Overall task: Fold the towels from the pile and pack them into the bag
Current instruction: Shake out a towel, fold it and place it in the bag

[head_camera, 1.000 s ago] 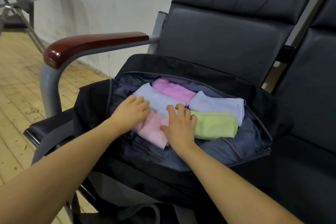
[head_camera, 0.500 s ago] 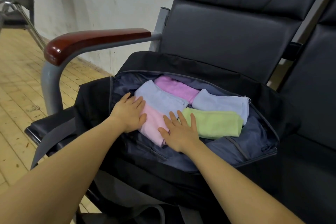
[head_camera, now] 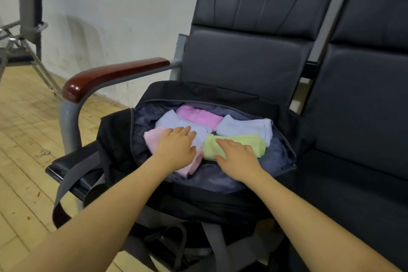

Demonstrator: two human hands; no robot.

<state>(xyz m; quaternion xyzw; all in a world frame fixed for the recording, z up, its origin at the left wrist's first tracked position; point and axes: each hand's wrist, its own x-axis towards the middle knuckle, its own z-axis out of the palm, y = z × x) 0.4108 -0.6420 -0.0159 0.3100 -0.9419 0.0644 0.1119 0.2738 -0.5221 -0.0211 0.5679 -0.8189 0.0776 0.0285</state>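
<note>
Towels are lying folded in the bag (head_camera: 284,121); I am pressing left hand (head_camera: 176,150) and right hand (head_camera: 238,157) flat, fingers spread, so packing looks nearly finished.

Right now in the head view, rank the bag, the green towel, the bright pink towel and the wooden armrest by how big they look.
1. bag, by far the largest
2. armrest
3. green towel
4. bright pink towel

The towels look close in size, and the right hand hides part of the green one, so their order is unsure.
</note>
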